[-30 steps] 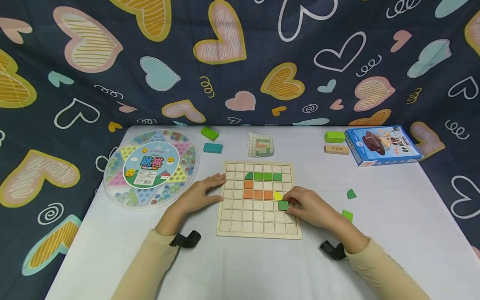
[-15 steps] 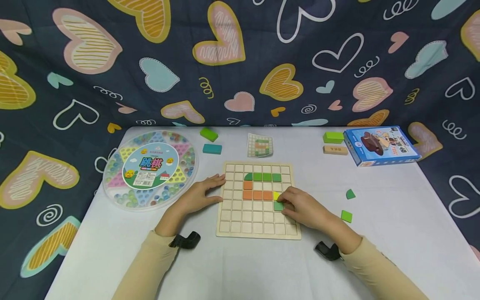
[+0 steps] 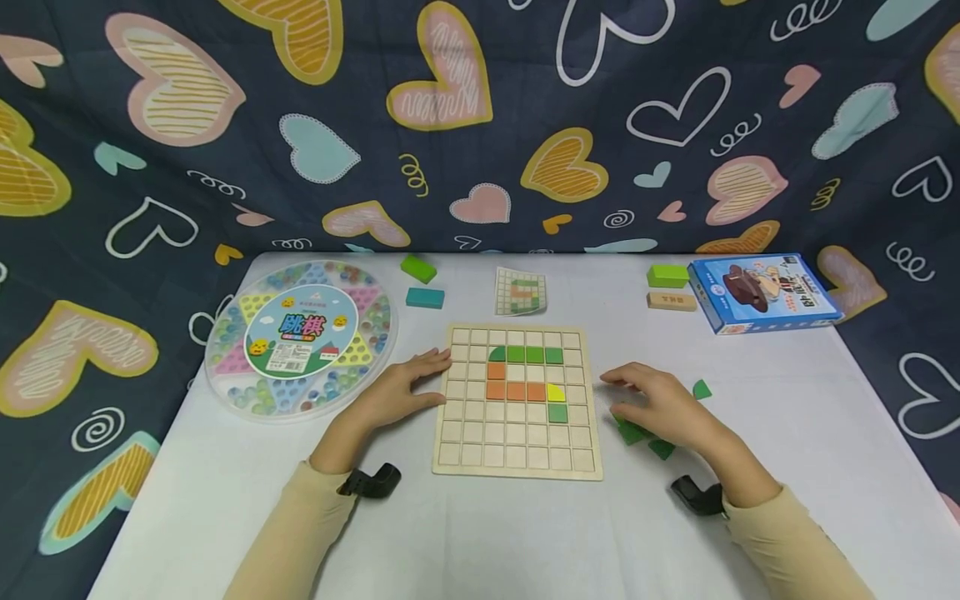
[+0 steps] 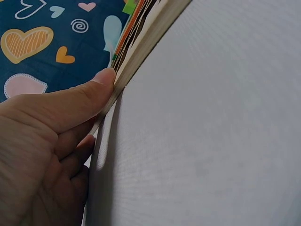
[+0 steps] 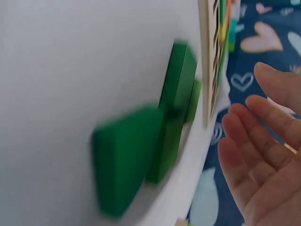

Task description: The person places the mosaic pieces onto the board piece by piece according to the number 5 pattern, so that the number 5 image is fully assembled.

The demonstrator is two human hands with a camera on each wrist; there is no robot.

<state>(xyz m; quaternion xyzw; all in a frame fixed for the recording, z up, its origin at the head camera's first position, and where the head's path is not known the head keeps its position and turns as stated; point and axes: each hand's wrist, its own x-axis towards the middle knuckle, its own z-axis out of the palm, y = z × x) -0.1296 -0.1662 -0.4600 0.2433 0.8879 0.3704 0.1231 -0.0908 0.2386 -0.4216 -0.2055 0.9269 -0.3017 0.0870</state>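
A wooden grid board (image 3: 517, 458) lies flat with colour pieces in some cells. Green pieces (image 3: 535, 354) form a row near the top, orange pieces (image 3: 516, 390) run below, then a yellow piece (image 3: 555, 392) and, under it, a green square (image 3: 557, 412). My left hand (image 3: 393, 392) touches the board's left edge with thumb and fingers spread; the left wrist view shows the thumb (image 4: 89, 96) against that edge. Right of the board, my right hand (image 3: 663, 408) holds nothing, its fingers (image 5: 270, 141) loosely extended. Beneath and beside it lie loose green pieces (image 3: 662, 448), partly hidden.
A small pattern card (image 3: 521, 291) lies behind the board. To the left is a round game tray (image 3: 393, 333) with marbles. Green and teal blocks (image 3: 425, 297) stand beyond it. At the back right are a green block (image 3: 667, 275), wooden block (image 3: 672, 301) and blue box (image 3: 765, 292).
My right hand has let go of the green square, now in the cell below the yellow piece, and moved right off the board. Green pieces beside the board have come into view. The left hand stays put.
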